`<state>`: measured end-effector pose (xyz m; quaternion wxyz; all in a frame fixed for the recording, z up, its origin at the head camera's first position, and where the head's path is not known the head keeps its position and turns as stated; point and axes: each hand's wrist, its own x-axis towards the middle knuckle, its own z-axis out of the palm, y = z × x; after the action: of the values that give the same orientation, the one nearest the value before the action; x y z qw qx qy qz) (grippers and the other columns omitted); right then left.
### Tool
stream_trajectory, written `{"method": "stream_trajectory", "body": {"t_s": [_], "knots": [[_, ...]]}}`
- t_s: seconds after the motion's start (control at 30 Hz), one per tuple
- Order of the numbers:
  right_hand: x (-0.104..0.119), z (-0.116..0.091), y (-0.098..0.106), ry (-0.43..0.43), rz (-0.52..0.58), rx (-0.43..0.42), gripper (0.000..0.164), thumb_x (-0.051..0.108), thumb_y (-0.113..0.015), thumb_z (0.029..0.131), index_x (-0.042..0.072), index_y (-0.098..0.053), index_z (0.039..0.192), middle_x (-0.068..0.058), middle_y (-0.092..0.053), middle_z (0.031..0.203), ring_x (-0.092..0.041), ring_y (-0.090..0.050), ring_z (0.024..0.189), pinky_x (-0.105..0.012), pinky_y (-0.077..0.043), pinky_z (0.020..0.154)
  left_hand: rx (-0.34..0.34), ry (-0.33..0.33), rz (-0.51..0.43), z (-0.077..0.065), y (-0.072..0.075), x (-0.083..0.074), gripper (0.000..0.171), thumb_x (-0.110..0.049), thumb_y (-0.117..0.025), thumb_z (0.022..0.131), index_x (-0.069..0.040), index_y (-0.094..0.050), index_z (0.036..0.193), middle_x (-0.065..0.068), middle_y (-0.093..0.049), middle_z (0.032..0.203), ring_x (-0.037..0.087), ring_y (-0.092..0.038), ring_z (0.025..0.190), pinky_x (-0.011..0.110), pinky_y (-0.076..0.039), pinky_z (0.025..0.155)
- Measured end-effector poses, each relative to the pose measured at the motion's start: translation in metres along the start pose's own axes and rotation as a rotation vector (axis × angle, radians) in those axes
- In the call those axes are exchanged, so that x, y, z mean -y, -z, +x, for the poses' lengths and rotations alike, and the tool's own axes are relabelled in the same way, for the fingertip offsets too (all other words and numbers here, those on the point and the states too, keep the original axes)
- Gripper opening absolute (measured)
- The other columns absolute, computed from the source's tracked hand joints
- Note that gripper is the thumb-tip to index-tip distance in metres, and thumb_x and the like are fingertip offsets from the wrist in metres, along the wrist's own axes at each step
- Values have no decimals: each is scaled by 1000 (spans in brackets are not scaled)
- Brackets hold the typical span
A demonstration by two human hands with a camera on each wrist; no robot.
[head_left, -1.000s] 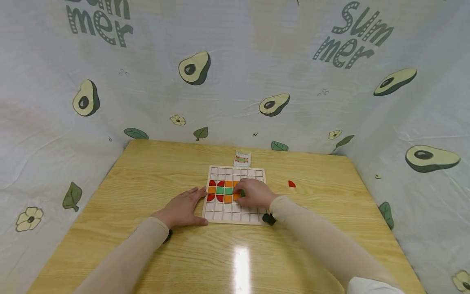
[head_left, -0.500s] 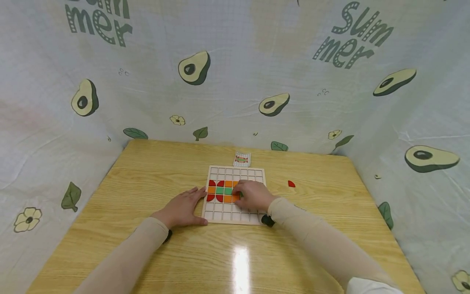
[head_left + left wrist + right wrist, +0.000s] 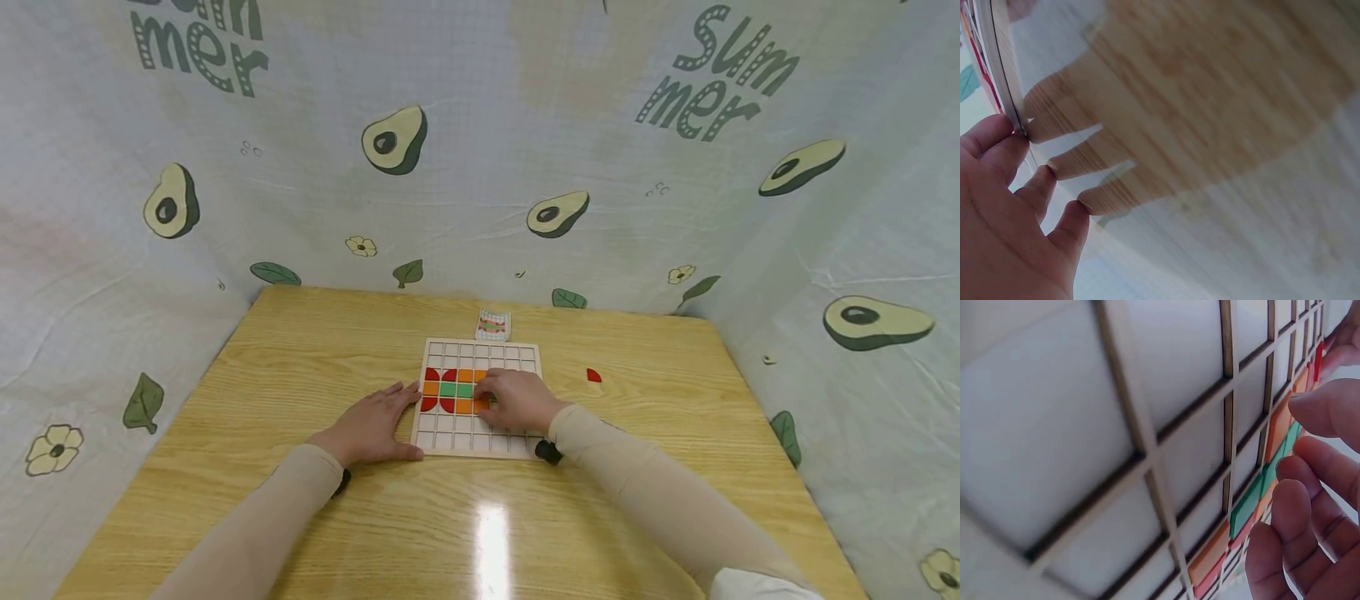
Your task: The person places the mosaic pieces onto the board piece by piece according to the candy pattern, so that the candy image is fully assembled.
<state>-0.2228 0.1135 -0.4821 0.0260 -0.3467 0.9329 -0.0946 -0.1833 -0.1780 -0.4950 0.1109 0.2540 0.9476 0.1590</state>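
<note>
A pale wooden grid board [image 3: 472,443] lies on the table. Across its middle rows sit red quarter-round tiles [image 3: 428,405], orange square tiles [image 3: 464,407] and green square tiles [image 3: 465,390]. My left hand [image 3: 373,429] lies flat on the table, fingertips and thumb at the board's left edge. Over the right part of the board is my right hand [image 3: 520,400], its fingers loosely bent. In the right wrist view, the thumb is right at an orange square tile [image 3: 1280,434] seated in the grid, with a gap between thumb and index finger. This hand hides several cells.
A single red quarter-round tile [image 3: 593,375] lies loose on the table, right of the board. Behind the board stands a small curled pattern card [image 3: 492,326]. A printed cloth [image 3: 480,167] hangs around the table's back and sides.
An orange square tile between my right thumb and fingers has settled into its cell in the lower row. My right hand has barely shifted since, and my left hand stays put.
</note>
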Motion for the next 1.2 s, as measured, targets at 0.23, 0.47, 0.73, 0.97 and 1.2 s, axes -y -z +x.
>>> {"method": "stream_trajectory", "body": {"t_s": [0.23,0.47,0.73,0.97,1.2], "knots": [[-14,-28,15,-12,28,1,22,28,-73,88,20,-75,109,8,-65,105,-10,-61,88,-30,-53,74,8,1,11,0,1,-2,102,-67,-73,76,-9,-39,154,6,-31,160,33,-29,145,56,-29,112],[-43,-76,27,-110,63,-4,27,29,-76,86,18,-76,111,8,-65,102,-5,-55,74,-25,-50,67,2,-14,5,-1,1,-2,100,-64,-74,78,-8,-40,153,6,-30,161,34,-28,145,57,-29,112],[-70,-127,33,-178,73,-32,28,26,-80,82,17,-75,108,9,-64,98,-3,-50,64,-27,-49,64,-6,-23,4,-1,0,0,100,-65,-73,78,-8,-40,153,6,-30,161,34,-28,145,58,-29,111],[-73,-141,24,-155,110,28,26,27,-80,83,21,-74,108,11,-64,102,-4,-50,69,-29,-48,66,-5,-21,3,-1,-1,2,101,-66,-72,77,-9,-40,153,6,-30,161,33,-28,146,58,-29,111],[-73,-139,19,-77,66,-10,25,8,-72,86,20,-74,107,10,-63,102,-4,-57,82,-31,-53,74,1,-18,3,0,-1,1,101,-67,-72,77,-9,-40,153,5,-30,161,33,-27,146,57,-29,112]]}}
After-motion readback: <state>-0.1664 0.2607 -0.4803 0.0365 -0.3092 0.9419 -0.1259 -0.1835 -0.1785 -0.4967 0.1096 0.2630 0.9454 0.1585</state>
